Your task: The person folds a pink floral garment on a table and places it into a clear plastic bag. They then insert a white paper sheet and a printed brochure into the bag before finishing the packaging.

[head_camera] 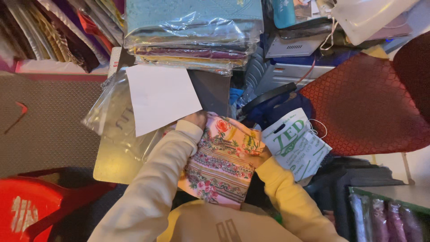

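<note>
across the left side runs a wide stretch of grey textured floor mat [49, 121], the only open room in view; its top edge meets a row of leaning packaged fabrics [58, 31]. on the right a big dark-red quilted cushion [363, 107] with a diamond pattern fills the space, its lower edge curved. at top centre a stack of folded cloths in glossy clear wrappers [192, 33] overhangs the work spot, so the room above the hands is tight. at bottom left juts the corner of a red plastic chair [31, 206], smooth and shiny.

between these lies a clear plastic sleeve [121, 143], crinkled and reflective, with a plain white sheet of paper [161, 96] lying flat on it, one corner pointing toward the left hand [197, 118]. in the middle sits the folded floral fabric [224, 161], pink and cream with printed bands of flowers, soft and squared off, just beside the sleeve's right edge. the left hand, in a cream sleeve, grips the fabric's upper left corner. the right hand [262, 157], in a yellow sleeve, is mostly hidden behind the fabric's right edge and appears to hold it there. just right of it lies a white carrier bag with green print [295, 145], matte, its cord handle loose.
</note>
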